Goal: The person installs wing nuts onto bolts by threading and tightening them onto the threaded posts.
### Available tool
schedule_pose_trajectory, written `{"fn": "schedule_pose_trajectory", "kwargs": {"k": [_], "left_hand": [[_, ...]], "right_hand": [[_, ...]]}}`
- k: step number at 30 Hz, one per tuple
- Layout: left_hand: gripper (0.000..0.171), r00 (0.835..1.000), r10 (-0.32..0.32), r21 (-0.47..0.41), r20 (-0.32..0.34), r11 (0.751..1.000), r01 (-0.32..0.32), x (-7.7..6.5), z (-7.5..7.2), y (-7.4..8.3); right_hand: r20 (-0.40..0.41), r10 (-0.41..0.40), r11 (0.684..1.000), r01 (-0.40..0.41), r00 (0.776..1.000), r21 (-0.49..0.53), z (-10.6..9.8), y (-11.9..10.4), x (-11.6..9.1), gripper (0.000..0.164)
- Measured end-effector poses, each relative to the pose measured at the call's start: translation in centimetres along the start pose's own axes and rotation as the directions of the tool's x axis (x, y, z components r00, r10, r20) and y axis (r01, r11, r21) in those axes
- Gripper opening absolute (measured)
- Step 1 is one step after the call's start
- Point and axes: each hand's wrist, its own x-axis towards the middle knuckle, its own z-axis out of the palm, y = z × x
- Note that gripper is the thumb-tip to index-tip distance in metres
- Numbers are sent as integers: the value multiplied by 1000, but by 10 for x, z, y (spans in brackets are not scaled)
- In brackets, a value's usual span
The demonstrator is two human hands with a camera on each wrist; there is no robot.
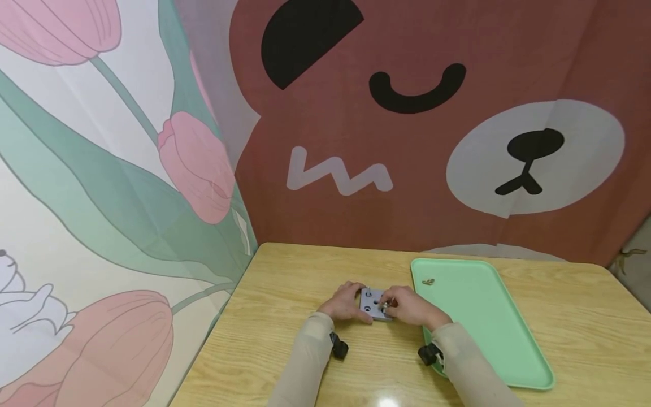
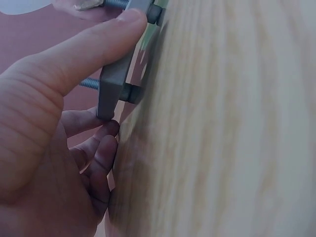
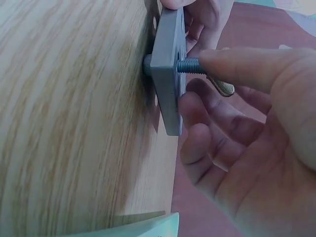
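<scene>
The left hand (image 1: 347, 303) is gripping the gray metal plate (image 1: 373, 305), apparently steadying it on bolt heads (image 3: 147, 64) above the wooden table (image 1: 277, 299), while the right hand (image 1: 412, 308) is pinching a wing nut (image 3: 222, 87) beside an upright bolt (image 3: 189, 65).

Matt metal is seen in the grey plate (image 3: 165, 47), threaded metal in the bolt (image 3: 190, 65), smooth plastic in the green tray (image 1: 483, 316), glossy grained wood in the tabletop (image 1: 285, 271), creased cloth in the backdrop (image 1: 330, 124)
</scene>
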Motion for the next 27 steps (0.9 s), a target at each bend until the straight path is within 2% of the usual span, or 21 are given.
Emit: {"fn": "schedule_pose_trajectory", "kwargs": {"k": [6, 9, 13, 17, 21, 24, 27], "left_hand": [[87, 1000, -11, 5, -6, 1000, 11, 1, 0, -1], [87, 1000, -12, 5, -3, 1000, 12, 1, 2, -2], [87, 1000, -12, 8, 1, 1000, 12, 2, 3, -4], [87, 1000, -22, -3, 0, 1000, 22, 1, 2, -4], [86, 1000, -20, -4, 8, 1000, 20, 1, 2, -4], [86, 1000, -19, -9, 11, 1000, 19, 2, 3, -3], [86, 1000, -20, -10, 5, 1000, 20, 3, 4, -4]], "right_hand": [[-45, 29, 999, -29, 999, -13, 2, -1, 3, 9], [-42, 49, 999, -49, 998, 5, 3, -2, 2, 9], [2, 75, 996, -75, 997, 43, 2, -2, -1, 25], [27, 10, 998, -11, 1000, 63, 1, -1, -2, 42], [14, -76, 996, 76, 997, 45, 1, -1, -2, 37], [11, -79, 997, 79, 997, 27, 1, -1, -2, 32], [9, -42, 999, 42, 999, 28, 1, -1, -2, 31]]}}
